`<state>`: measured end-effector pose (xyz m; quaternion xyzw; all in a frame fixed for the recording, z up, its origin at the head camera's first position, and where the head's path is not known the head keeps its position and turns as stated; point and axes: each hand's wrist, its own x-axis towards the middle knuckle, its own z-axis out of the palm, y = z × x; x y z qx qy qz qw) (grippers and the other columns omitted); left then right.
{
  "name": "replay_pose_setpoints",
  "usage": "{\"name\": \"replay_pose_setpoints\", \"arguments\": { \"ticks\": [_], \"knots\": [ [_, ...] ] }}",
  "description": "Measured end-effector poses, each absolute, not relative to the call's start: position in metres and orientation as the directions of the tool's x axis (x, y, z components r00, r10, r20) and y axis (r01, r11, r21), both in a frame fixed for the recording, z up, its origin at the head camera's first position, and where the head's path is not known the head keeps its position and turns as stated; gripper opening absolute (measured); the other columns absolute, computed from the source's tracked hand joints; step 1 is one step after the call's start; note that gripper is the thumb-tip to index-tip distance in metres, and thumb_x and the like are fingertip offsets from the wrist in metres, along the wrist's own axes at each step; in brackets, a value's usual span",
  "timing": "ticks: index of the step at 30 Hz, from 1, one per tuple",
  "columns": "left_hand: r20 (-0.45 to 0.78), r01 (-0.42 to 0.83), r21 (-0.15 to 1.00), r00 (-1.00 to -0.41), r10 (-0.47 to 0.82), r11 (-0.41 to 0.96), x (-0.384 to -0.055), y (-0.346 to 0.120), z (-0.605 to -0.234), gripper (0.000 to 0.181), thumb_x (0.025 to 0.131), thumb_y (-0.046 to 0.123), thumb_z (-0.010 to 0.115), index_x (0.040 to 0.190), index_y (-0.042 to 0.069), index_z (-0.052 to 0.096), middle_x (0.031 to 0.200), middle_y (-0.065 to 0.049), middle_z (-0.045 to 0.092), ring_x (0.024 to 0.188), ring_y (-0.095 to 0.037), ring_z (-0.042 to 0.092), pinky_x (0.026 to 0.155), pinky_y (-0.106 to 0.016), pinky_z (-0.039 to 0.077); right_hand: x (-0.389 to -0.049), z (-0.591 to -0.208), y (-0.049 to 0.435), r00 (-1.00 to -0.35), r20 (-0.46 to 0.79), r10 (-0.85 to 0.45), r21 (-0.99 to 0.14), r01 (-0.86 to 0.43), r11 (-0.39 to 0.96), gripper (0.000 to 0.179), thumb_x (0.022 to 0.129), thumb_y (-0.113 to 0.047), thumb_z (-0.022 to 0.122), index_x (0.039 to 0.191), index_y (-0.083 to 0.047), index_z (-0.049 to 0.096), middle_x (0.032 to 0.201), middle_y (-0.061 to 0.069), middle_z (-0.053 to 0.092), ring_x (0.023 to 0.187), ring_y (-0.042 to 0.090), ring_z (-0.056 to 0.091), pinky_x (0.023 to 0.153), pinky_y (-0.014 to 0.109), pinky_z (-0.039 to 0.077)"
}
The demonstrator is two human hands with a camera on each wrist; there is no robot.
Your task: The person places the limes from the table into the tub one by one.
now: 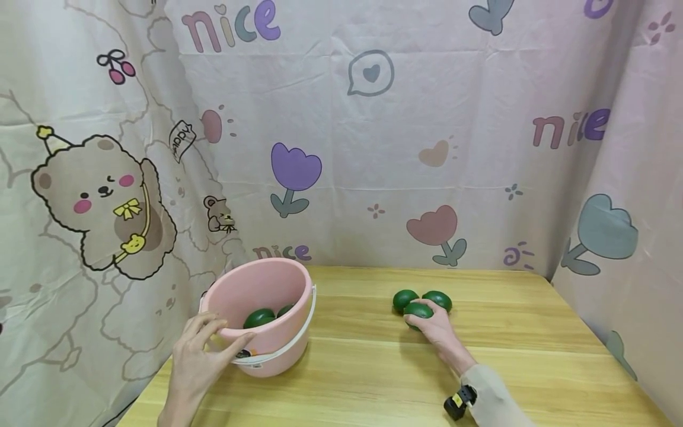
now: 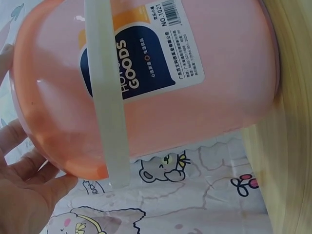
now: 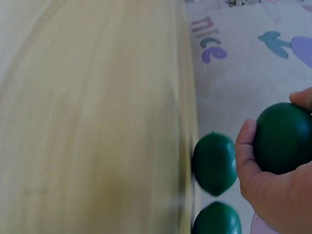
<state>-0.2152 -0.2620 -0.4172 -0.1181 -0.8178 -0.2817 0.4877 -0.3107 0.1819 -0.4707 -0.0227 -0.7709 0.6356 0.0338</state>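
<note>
Lower L of frame: L hand [image 1: 196,347] grips rim of pink bucket [image 1: 256,287], approx. upright; min. two green fruits [image 1: 259,318] inside. Lower R of ctr.: R hand [image 1: 440,330] grips single green fruit [image 1: 418,314]; two loose fruits [image 1: 437,300] adj., on wood tabletop [image 1: 363,367].

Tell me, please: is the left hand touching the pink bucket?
Touching. In the head view, the left hand grips the pink bucket, its fingers and thumb meeting the rim.

Free tabletop [image 1: 352,356] between pink bucket [image 1: 277,339] and green fruits [image 1: 405,300]; curtain [image 1: 347,136] bars far side.
</note>
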Motion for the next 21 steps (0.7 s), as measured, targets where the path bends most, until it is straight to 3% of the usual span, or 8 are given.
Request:
{"name": "replay_pose_setpoints", "arguments": {
  "ticks": [6,12,21],
  "knots": [
    [0.868,0.467,0.328,-0.492,-0.067,0.821,-0.216,-0.263,-0.418,0.045,0.046,0.021,0.097,0.079,0.007,0.070,0.092,-0.005,0.064,0.099,-0.013,0.053,0.094,0.001,0.027,-0.306,-0.457,0.162,-0.999,0.003,0.049,-0.998,-0.001,0.055,0.054,0.082,-0.012,0.077,0.131,-0.005,0.055,0.130,0.021,0.045,0.101,0.025,0.058,0.086,0.043,0.055],
    [0.872,0.476,0.328,-0.485,-0.068,0.816,-0.216,-0.263,-0.419,0.044,0.046,0.022,0.097,0.079,0.008,0.070,0.092,-0.006,0.065,0.100,-0.010,0.052,0.093,0.000,0.028,-0.305,-0.447,0.140,-0.999,0.032,0.025,-0.996,-0.030,0.082,0.052,0.079,-0.014,0.079,0.128,-0.011,0.059,0.127,0.019,0.049,0.099,0.025,0.059,0.084,0.040,0.053],
    [0.887,0.501,0.305,-0.458,-0.050,0.810,-0.216,-0.265,-0.420,0.044,0.047,0.023,0.096,0.079,0.006,0.071,0.093,-0.010,0.067,0.097,-0.011,0.056,0.095,0.001,0.030,-0.308,-0.432,0.097,-0.995,0.076,-0.066,-0.997,-0.077,0.003,0.055,0.080,-0.015,0.079,0.131,-0.012,0.058,0.128,0.020,0.050,0.103,0.027,0.058,0.081,0.035,0.053]
  ]
}}
